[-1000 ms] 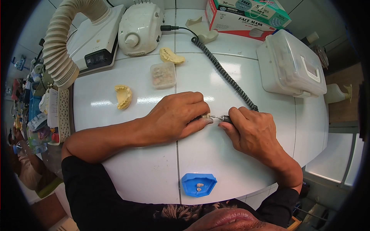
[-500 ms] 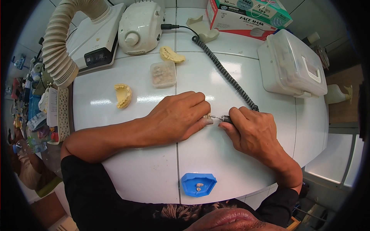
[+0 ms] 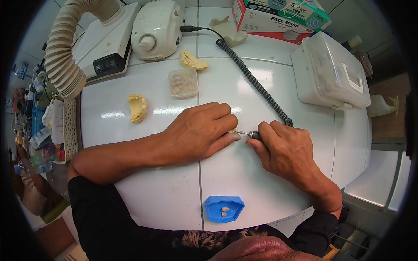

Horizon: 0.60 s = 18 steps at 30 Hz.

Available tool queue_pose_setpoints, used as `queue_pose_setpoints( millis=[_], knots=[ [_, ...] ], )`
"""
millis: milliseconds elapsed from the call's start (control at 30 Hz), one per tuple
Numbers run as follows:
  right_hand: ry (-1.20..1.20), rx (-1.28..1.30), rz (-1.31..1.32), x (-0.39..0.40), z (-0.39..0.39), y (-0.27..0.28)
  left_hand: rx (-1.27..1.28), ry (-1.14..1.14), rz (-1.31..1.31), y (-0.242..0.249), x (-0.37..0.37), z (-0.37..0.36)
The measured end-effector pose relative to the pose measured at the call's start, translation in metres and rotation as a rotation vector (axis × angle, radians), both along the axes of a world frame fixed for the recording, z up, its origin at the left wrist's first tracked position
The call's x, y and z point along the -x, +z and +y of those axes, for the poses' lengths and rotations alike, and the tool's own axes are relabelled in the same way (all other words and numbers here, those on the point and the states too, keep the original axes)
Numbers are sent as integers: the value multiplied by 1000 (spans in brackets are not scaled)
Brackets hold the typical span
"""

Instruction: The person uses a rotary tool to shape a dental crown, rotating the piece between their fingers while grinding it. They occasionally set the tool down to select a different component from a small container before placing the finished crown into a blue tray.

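Near the middle of the white table, my left hand [image 3: 204, 130] is closed round a small pale piece [image 3: 234, 131], mostly hidden by the fingers. To its right, my right hand [image 3: 285, 148] grips a dark rotary handpiece [image 3: 256, 135], whose thin metal bit points left and meets the piece. A coiled black cord [image 3: 252, 80] runs from behind my right hand up to a white control box [image 3: 157, 30]. Below the hands sits a blue tray [image 3: 213, 216] with small pale bits inside.
Yellow dental casts [image 3: 137, 108] and a clear box of pale pieces [image 3: 183, 83] lie beyond my left arm. A ribbed hose [image 3: 63, 52] hangs at the upper left. At the upper right are face mask boxes [image 3: 278, 26] and a lidded plastic case [image 3: 328, 71].
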State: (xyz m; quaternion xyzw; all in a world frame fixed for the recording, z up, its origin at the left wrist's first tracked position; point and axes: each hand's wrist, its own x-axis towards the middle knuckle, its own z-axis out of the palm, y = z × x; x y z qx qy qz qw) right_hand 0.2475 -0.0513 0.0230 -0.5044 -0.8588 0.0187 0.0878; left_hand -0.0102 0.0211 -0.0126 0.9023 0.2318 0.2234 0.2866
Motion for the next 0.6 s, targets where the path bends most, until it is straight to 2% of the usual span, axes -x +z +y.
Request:
queue_pose_setpoints(
  millis=[600],
  knots=[
    [12,-23,-21,1,0,0,38,-1,-15,0,1,2]
  ],
)
